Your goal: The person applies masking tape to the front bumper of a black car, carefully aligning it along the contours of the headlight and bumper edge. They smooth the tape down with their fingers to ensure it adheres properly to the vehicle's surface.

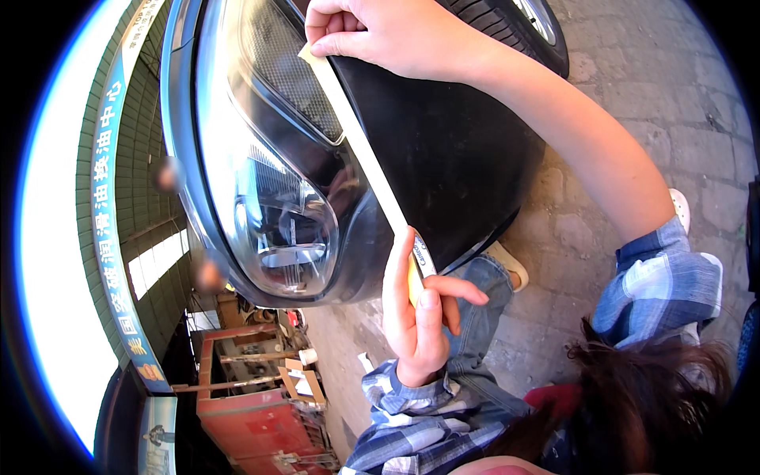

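Observation:
A pale yellow strip of masking tape (366, 150) stretches straight along the seam between the car's headlight (285, 214) and its black bumper panel (443, 150). At the far end, my right hand (368, 36) pinches the strip's loose end between thumb and fingers, against the headlight's upper edge. My left hand (419, 324), nearer me, grips the tape roll (419, 265), whose printed white inner side shows between the fingers. One finger of that hand sticks out to the right. Whether the whole strip touches the car, I cannot tell.
A front tyre (514, 32) stands beyond the bumper on grey paving (633, 103). At lower left are a red metal cabinet (253, 427) and an open cardboard box (301, 384). A long blue signboard (107, 198) borders a green corrugated wall. My jeans-clad leg (483, 309) is close to the bumper.

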Available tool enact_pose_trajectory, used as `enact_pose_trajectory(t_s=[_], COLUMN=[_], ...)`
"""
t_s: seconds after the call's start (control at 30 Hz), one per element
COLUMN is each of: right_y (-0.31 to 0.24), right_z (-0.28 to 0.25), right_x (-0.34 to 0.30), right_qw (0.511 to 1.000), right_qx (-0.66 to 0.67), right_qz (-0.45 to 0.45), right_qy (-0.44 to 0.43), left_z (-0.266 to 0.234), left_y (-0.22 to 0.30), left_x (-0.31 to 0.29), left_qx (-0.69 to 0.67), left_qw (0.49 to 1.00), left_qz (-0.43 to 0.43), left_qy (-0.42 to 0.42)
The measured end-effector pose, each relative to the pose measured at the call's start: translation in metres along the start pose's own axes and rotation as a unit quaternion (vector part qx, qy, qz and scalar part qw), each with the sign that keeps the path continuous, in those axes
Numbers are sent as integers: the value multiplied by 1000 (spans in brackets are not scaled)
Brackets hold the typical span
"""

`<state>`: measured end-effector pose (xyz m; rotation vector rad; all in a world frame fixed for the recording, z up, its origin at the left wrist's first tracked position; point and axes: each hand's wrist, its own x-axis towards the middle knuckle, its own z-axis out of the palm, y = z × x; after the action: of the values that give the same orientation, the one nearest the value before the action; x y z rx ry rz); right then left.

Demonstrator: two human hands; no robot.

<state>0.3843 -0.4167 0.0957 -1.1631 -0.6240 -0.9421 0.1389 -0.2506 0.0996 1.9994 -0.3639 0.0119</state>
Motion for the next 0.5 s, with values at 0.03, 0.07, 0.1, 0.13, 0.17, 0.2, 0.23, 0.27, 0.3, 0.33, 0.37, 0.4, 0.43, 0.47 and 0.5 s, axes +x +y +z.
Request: enact_pose_trajectory(t_s=[0.03,0.07,0.1,0.13,0.17,0.2,0.23,0.27,0.3,0.33,0.37,0.4,0.43,0.47,0.5], right_y=[0,1,1,1,0,0,-1,-1,-2,-2,-3,-3,-3,-2,-1], right_z=[0,1,1,1,0,-1,-2,-3,-4,-5,-6,-7,-6,-6,-5], right_x=[0,0,0,0,0,1,1,1,1,2,2,3,3,2,2], right_qw=[1000,1000,1000,1000,1000,1000,1000,999,999,999,999,998,998,998,998], right_qx=[-5,-8,-11,-15,-20,-25,-29,-32,-36,-41,-47,-52,-55,-58,-62], right_qz=[2,4,6,6,6,6,8,10,12,8,3,-2,-7,-12,-17], right_qy=[0,0,0,-2,-4,-6,-8,-11,-13,-15,-17,-19,-16,-13,-10], left_z=[0,1,0,0,0,0,0,0,0,0,1,1,1,1,1], left_y=[-1,-1,-2,-3,-4,-4,-4,-4,-4,-3,-3,-3,-3,-4,-4], left_x=[1,1,1,0,0,1,1,1,2,2,2,2,2,3,4], left_qx=[-1,0,1,3,3,4,4,4,4,4,3,5,7,8,9], left_qw=[1000,1000,1000,1000,1000,1000,1000,1000,1000,1000,1000,1000,1000,1000,1000], left_qz=[-4,-8,-6,-5,-3,-2,0,1,-1,-3,-5,-8,-11,-15,-15], left_qy=[-2,-2,-2,-2,-3,-6,-10,-12,-15,-17,-19,-19,-19,-20,-20])
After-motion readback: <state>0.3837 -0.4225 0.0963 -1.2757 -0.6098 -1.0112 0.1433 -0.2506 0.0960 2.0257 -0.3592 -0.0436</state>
